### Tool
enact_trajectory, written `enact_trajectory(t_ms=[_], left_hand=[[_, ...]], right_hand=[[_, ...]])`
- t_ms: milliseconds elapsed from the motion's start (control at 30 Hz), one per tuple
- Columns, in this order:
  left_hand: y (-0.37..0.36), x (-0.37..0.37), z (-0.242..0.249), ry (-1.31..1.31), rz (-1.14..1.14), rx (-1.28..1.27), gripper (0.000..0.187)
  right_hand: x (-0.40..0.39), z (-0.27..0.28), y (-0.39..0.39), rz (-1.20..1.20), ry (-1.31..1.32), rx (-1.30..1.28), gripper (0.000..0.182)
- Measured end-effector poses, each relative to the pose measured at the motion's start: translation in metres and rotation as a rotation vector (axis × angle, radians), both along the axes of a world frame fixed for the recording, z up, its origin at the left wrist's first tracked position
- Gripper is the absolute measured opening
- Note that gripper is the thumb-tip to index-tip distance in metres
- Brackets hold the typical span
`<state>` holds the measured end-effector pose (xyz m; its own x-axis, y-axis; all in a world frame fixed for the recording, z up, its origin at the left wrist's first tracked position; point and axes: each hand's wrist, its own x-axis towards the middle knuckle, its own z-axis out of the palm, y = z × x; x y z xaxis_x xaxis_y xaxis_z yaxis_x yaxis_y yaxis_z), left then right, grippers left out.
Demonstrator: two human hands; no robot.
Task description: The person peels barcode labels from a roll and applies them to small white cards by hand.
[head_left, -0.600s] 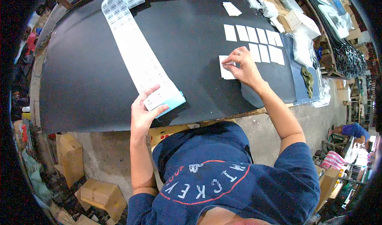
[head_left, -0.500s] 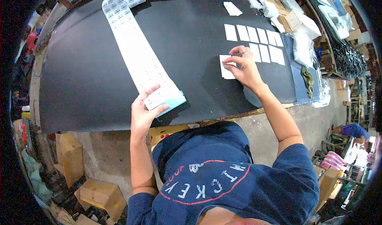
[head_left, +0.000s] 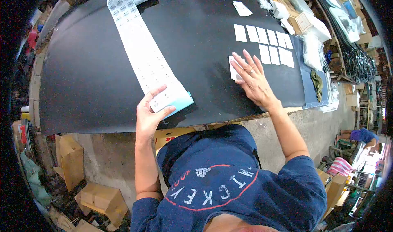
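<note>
My left hand (head_left: 152, 111) pinches the near end of a long strip of printed labels (head_left: 143, 53), thumb on one edge and fingers on the other. The strip's light-blue backing shows where it folds over at this end. Over to the right, my right hand (head_left: 254, 80) lies with fingers stretched out across a small stack of white cards (head_left: 234, 69), partly covering it. Behind that hand, several white cards (head_left: 265, 54) are laid out in two rows on the black tabletop (head_left: 196, 64).
A few more cards (head_left: 242, 9) lie near the back. Boxes (head_left: 309, 23), a plastic bag (head_left: 312, 53) and a dark green cloth (head_left: 316, 85) line the right side. Cardboard boxes (head_left: 104, 201) stand on the floor at left. Another person (head_left: 362, 135) is far right.
My right hand has gone from pinched fingers above the card stack to spread fingers flat over it. The left hand keeps its hold on the label strip.
</note>
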<state>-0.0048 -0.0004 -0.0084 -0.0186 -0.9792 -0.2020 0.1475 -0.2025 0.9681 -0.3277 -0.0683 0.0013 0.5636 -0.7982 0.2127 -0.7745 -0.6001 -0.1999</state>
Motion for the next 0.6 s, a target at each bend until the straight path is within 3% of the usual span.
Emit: enact_trajectory(t_ms=[133, 267, 400, 600], left_hand=[[-0.001, -0.001, 0.001, 0.001, -0.002, 0.028, 0.061], [-0.003, -0.002, 0.0, -0.062, -0.002, 0.012, 0.061], [-0.001, -0.001, 0.0, -0.046, 0.014, 0.02, 0.06], [-0.002, -0.002, -0.002, -0.024, 0.005, 0.051, 0.061]], right_hand=[[-0.03, 0.011, -0.02, 0.1, 0.31, 0.036, 0.063], [-0.043, 0.013, -0.044, 0.278, 0.451, -0.034, 0.065], [-0.044, 0.009, -0.049, 0.43, 0.534, 0.041, 0.064], [-0.05, 0.0, -0.053, 0.44, 0.496, 0.093, 0.058]])
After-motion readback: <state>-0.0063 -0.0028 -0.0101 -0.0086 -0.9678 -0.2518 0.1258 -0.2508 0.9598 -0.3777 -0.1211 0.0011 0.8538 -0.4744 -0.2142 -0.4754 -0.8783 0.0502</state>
